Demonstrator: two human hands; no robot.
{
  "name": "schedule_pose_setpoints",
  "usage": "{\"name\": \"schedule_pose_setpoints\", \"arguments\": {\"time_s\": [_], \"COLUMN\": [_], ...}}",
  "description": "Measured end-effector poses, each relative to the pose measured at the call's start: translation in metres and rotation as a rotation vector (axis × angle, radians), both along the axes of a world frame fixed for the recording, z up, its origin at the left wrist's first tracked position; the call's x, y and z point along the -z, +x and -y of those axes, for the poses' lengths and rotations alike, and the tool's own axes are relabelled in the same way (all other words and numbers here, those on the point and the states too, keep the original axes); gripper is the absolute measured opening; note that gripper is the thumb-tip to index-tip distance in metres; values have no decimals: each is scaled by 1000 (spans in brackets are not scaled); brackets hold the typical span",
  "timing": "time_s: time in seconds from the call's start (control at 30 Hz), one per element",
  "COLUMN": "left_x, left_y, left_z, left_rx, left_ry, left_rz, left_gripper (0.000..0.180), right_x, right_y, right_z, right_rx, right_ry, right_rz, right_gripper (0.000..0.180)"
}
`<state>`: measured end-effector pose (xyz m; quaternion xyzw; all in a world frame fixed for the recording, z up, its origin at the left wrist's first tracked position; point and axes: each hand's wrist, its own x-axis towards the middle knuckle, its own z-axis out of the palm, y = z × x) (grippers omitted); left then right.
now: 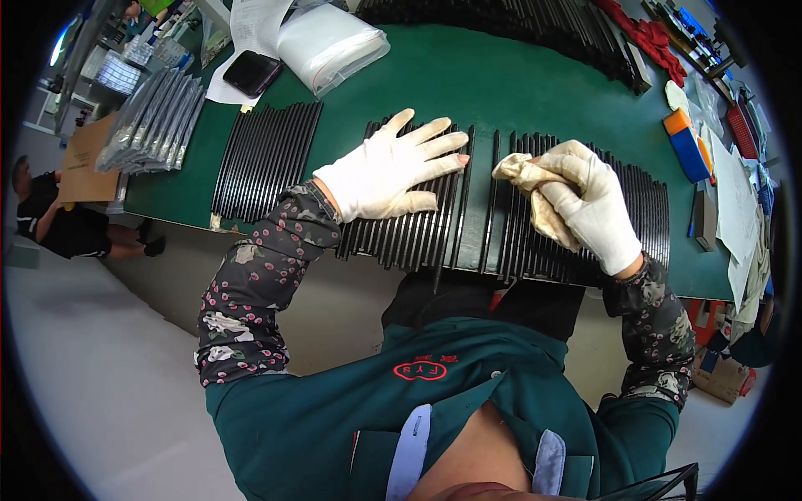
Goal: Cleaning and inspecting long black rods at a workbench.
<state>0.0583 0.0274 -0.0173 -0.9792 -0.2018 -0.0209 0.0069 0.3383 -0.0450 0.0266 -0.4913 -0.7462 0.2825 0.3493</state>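
Observation:
My left hand point(384, 171), in a white glove with a bare fingertip showing, lies flat with fingers spread on a row of thin black rods point(401, 238). Over the right-hand row of black rods point(647, 213), my right hand point(589, 196), gloved in white too, is closed round a crumpled beige cloth point(547, 209). One loose rod point(466, 200) lies in the gap between the two rows, beside my left fingers. Another group of black rods point(267, 154) sits farther left, untouched.
Behind the rods on the green table point(434, 75) lie a phone point(252, 73), plastic bags point(330, 46) and a large pile of black rods point(535, 25). Packed bags point(154, 121) stand at the left. At right are a blue-and-orange block point(687, 146) and papers point(735, 213). Another person point(63, 217) is far left.

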Motion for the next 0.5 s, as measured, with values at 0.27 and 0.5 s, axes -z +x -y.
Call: {"name": "schedule_pose_setpoints", "arguments": {"time_s": [0.27,0.5], "left_x": [-17,-9], "left_y": [9,18], "left_z": [60,71], "left_rx": [61,38], "left_ry": [-250,-196], "left_rz": [153,137], "left_gripper": [114,100], "right_x": [1,0], "right_y": [-1,-4], "right_z": [2,-2], "right_rx": [-19,-37], "right_ry": [50,32], "right_rz": [54,37], "right_gripper": [19,20]}}
